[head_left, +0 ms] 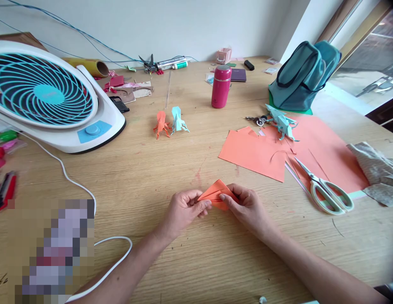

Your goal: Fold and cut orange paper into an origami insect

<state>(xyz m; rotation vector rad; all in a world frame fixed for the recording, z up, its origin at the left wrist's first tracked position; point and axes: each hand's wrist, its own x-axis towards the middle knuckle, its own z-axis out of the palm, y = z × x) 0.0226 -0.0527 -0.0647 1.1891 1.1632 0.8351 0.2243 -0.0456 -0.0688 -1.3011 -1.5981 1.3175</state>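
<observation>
A small folded piece of orange paper (pixel 216 192) is pinched between both my hands, just above the wooden table (pixel 190 261) near its front middle. My left hand (pixel 184 211) grips its left corner with curled fingers. My right hand (pixel 247 207) holds its right side, fingers closed around the fold. Further back stand two finished paper figures, an orange one (pixel 161 123) and a light blue one (pixel 178 120). A third teal paper figure (pixel 282 121) rests on the cut orange sheets (pixel 269 152) to the right.
Scissors (pixel 326 190) lie on the orange sheets at right. A white and blue fan (pixel 50 97) stands at left, its white cord (pixel 98 240) running along the table. A pink bottle (pixel 221 86), a teal backpack (pixel 302 76) and craft clutter sit at the back.
</observation>
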